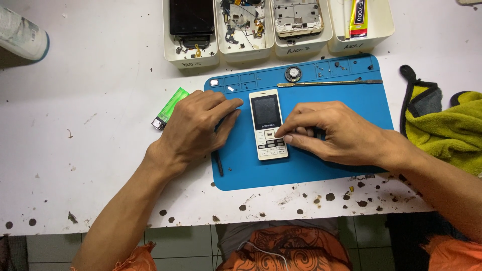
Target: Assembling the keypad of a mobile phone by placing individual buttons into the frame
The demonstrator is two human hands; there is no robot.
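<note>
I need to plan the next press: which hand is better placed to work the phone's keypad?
Right, probably. The right hand already has its fingertips on the keypad of the white phone. The left hand rests flat on the blue mat beside it.

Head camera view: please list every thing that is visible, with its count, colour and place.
phone: 1, white, on the mat centre
mat: 1, blue, on the table
table: 1, white, stained
lighter: 1, green, left of the mat
metal spudger: 1, silver, mat top
small speaker: 1, round, mat top
bins: 4, white, table back
glue tube: 1, yellow, rightmost bin
cloth: 1, yellow-green, right
left hand: beside the phone
right hand: fingertips on the keypad
</note>
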